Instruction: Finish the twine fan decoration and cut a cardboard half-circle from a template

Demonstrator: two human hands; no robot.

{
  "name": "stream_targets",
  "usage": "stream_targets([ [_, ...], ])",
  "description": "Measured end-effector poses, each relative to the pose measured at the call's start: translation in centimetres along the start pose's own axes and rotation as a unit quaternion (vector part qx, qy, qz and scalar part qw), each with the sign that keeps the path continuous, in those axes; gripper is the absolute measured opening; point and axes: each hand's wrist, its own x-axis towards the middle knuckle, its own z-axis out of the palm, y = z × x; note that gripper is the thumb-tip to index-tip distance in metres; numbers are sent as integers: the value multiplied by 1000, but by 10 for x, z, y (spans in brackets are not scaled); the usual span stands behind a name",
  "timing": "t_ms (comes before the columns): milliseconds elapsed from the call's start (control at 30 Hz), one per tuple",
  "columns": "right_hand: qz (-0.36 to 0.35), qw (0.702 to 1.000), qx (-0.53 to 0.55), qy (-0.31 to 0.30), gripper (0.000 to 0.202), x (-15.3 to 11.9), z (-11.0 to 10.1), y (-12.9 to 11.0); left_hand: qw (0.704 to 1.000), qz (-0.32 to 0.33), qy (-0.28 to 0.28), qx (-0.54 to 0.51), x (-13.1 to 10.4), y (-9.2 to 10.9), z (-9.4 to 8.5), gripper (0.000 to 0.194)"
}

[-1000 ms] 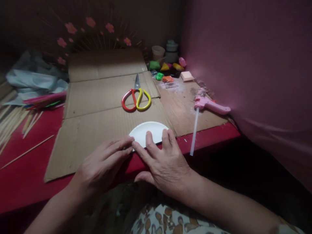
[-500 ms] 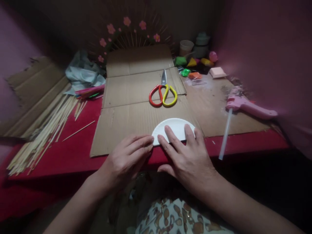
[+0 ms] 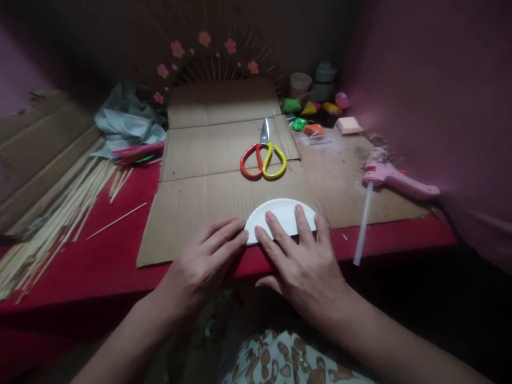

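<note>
A white half-round piece point(image 3: 280, 211), which looks like a paper plate folded in two, lies at the near edge of the cardboard with its straight side toward me. My left hand point(image 3: 210, 256) has its fingertips closed at the left corner of it; the thumb is partly hidden. Across the piece my right hand point(image 3: 298, 256) lies with fingers spread, fingertips pressing on the white surface. Farther back on the cardboard rest scissors point(image 3: 264, 160) with one red and one yellow handle, touched by neither hand.
Flattened cardboard point(image 3: 192, 202) covers the middle of the red cloth point(image 3: 124, 245). Thin wooden sticks point(image 3: 60, 224) lie at left. A pink glue gun point(image 3: 396, 176) with a clear glue stick sits at right. Coloured clay packets point(image 3: 314, 129) and a flower-decorated stick fan point(image 3: 204, 58) are at the back.
The camera view has shifted slightly, so the tabletop appears a little left and lower. Both hands keep the same hold on the white piece.
</note>
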Motion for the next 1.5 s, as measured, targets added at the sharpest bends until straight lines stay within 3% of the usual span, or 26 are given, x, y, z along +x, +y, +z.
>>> stream_targets([
  [633,3,1000,2,17,70,-2,5,2,998,62,16,9,-5,-13,5,44],
  [733,5,1000,1,11,75,-3,4,1,999,40,14,-5,-2,-10,6,44],
  [933,11,1000,6,14,84,-3,5,0,996,-84,25,35,8,4,5,52],
  [1167,20,999,15,40,99,-3,5,-1,996,-86,-3,19,8,5,3,52],
  [1500,53,997,51,5,92,-3,-3,2,999,-42,-17,6,6,2,4,41],
])
